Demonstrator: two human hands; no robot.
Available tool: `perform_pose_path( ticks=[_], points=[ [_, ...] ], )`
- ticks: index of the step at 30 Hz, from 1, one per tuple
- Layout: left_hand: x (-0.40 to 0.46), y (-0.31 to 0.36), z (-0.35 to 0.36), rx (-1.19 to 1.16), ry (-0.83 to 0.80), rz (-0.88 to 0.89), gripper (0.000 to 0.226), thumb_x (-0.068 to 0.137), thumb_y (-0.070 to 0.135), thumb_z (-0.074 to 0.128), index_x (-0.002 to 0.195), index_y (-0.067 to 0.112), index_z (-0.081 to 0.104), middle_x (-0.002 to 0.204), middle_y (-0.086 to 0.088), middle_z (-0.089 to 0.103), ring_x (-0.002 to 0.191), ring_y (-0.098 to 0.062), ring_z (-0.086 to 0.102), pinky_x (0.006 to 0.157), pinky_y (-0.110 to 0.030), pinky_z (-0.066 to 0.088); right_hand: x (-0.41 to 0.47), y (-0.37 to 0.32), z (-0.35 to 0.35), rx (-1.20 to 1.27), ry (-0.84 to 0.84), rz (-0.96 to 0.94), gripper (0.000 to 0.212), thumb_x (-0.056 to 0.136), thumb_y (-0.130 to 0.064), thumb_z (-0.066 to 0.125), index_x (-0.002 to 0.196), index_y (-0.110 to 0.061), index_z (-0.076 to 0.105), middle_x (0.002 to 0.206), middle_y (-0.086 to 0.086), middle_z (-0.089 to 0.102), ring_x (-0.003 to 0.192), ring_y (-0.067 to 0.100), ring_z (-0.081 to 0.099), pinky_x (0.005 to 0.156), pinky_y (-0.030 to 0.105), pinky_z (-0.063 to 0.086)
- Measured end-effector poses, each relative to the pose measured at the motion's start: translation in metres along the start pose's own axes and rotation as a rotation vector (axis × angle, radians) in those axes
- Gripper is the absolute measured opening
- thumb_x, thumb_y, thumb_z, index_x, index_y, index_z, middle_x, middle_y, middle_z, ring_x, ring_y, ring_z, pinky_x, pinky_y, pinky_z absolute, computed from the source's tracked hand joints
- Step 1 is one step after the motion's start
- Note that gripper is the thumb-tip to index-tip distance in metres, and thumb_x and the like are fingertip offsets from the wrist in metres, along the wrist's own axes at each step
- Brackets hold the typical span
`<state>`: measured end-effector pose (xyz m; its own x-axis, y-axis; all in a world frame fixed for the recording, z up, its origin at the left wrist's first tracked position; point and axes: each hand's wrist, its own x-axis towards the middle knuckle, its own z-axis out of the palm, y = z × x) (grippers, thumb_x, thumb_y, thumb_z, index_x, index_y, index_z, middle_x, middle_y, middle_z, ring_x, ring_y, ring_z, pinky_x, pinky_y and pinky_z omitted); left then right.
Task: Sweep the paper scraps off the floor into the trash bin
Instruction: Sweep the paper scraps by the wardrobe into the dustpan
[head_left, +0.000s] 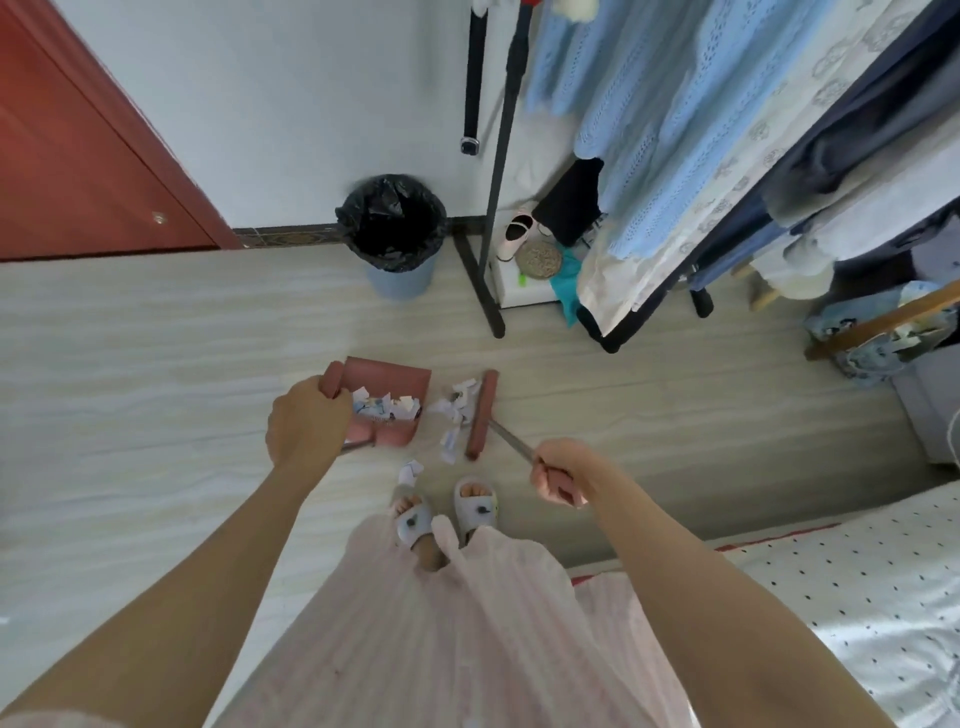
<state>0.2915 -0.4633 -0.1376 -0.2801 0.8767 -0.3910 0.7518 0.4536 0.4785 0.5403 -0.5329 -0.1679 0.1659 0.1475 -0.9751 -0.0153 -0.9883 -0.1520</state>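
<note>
My left hand (306, 426) grips the top of the handle of a reddish dustpan (389, 382) that stands on the floor with several white paper scraps inside it. My right hand (558, 475) holds the handle end of a broom whose reddish head (482, 413) lies on the floor just right of the pan. More paper scraps (452, 418) lie between the pan's mouth and the broom head, and one scrap (410, 472) lies near my feet. The blue trash bin (395, 234), lined with a black bag, stands against the far wall behind the dustpan.
A black clothes rack (496, 171) hung with garments fills the right, its foot reaching onto the floor near the bin. Shoes and a box sit beneath it. A red door (78, 156) is at the left, a bed (857, 597) at lower right. My slippered feet (447, 512) stand just behind the scraps.
</note>
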Motion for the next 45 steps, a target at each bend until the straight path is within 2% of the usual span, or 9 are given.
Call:
perform_pose_path(
  ticks=[5, 11, 14, 18, 21, 26, 33, 41, 45],
  points=[
    [0.004, -0.017, -0.015, -0.035, 0.054, -0.073, 0.032, 0.085, 0.013, 0.05, 0.054, 0.015, 0.04, 0.054, -0.004, 0.043, 0.051, -0.023, 0.04, 0.052, -0.026, 0.031, 0.002, -0.02, -0.008, -0.094, 0.058, -0.037, 0.031, 0.096, -0.006, 0.028, 0.065, -0.01, 0.035, 0.044, 0.005, 0.041, 0.015, 0.007, 0.034, 0.025, 0.007, 0.026],
    [0.018, -0.047, -0.036, -0.07, 0.113, -0.174, 0.033, 0.085, 0.015, 0.049, 0.054, 0.017, 0.037, 0.053, -0.002, 0.039, 0.052, -0.023, 0.037, 0.054, -0.027, 0.03, 0.008, -0.051, 0.025, -0.295, 0.13, -0.032, 0.04, 0.1, -0.005, 0.02, 0.061, -0.006, 0.032, 0.018, 0.003, 0.031, 0.01, 0.009, 0.023, 0.027, 0.003, 0.015],
    [0.022, -0.058, -0.04, -0.081, 0.112, -0.22, 0.032, 0.084, 0.015, 0.049, 0.055, 0.017, 0.036, 0.052, -0.002, 0.038, 0.048, -0.021, 0.035, 0.049, -0.025, 0.027, 0.022, -0.053, 0.044, -0.378, 0.15, -0.096, 0.037, 0.096, -0.002, 0.022, 0.061, -0.004, 0.034, 0.024, 0.005, 0.036, 0.02, 0.014, 0.03, 0.037, 0.018, 0.025],
    [0.029, -0.071, -0.047, -0.101, 0.129, -0.291, 0.033, 0.084, 0.015, 0.049, 0.054, 0.017, 0.035, 0.052, -0.002, 0.037, 0.047, -0.019, 0.034, 0.047, -0.023, 0.026, 0.025, -0.065, 0.078, -0.357, 0.009, -0.101, 0.032, 0.095, 0.0, 0.026, 0.065, -0.007, 0.035, 0.056, 0.007, 0.039, 0.036, 0.015, 0.037, 0.042, 0.018, 0.027],
    [0.032, -0.08, -0.054, -0.128, 0.146, -0.351, 0.032, 0.083, 0.015, 0.05, 0.054, 0.017, 0.036, 0.051, -0.002, 0.038, 0.049, -0.022, 0.039, 0.049, -0.024, 0.029, 0.018, -0.081, 0.11, -0.481, -0.093, -0.14, 0.034, 0.096, 0.001, 0.03, 0.064, -0.008, 0.041, 0.035, 0.008, 0.045, 0.016, 0.01, 0.038, 0.029, 0.009, 0.029],
    [0.033, -0.091, -0.065, -0.177, 0.203, -0.425, 0.031, 0.082, 0.016, 0.049, 0.054, 0.016, 0.036, 0.052, -0.003, 0.04, 0.058, -0.029, 0.049, 0.053, -0.026, 0.034, 0.001, -0.099, 0.149, -0.638, -0.176, -0.203, 0.04, 0.095, 0.002, 0.02, 0.062, -0.007, 0.041, 0.021, 0.002, 0.039, 0.023, 0.013, 0.042, 0.045, 0.024, 0.036],
    [0.021, -0.088, -0.064, -0.218, 0.282, -0.522, 0.032, 0.084, 0.014, 0.047, 0.055, 0.015, 0.035, 0.052, -0.003, 0.037, 0.049, -0.021, 0.037, 0.047, -0.023, 0.027, 0.004, -0.139, 0.123, -0.621, -0.106, -0.195, 0.03, 0.095, -0.012, 0.034, 0.066, -0.01, 0.038, 0.059, 0.005, 0.037, 0.033, 0.012, 0.037, 0.027, 0.005, 0.024],
    [-0.009, -0.069, -0.037, -0.376, 0.457, -0.666, 0.029, 0.084, 0.012, 0.043, 0.056, 0.013, 0.035, 0.053, -0.003, 0.035, 0.055, -0.023, 0.037, 0.051, -0.026, 0.03, 0.005, -0.147, 0.082, -0.796, -0.093, -0.231, 0.036, 0.099, -0.01, 0.031, 0.063, -0.008, 0.033, 0.058, 0.008, 0.034, 0.049, 0.016, 0.029, 0.022, 0.009, 0.022],
    [-0.027, -0.06, -0.016, -0.41, 0.509, -0.713, 0.029, 0.085, 0.013, 0.042, 0.057, 0.013, 0.036, 0.053, -0.003, 0.035, 0.058, -0.025, 0.04, 0.05, -0.027, 0.032, 0.015, -0.134, 0.065, -0.942, -0.049, -0.126, 0.032, 0.083, 0.009, 0.019, 0.06, -0.011, 0.03, 0.035, 0.004, 0.036, 0.047, 0.014, 0.027, 0.028, 0.015, 0.024]
  ],
)
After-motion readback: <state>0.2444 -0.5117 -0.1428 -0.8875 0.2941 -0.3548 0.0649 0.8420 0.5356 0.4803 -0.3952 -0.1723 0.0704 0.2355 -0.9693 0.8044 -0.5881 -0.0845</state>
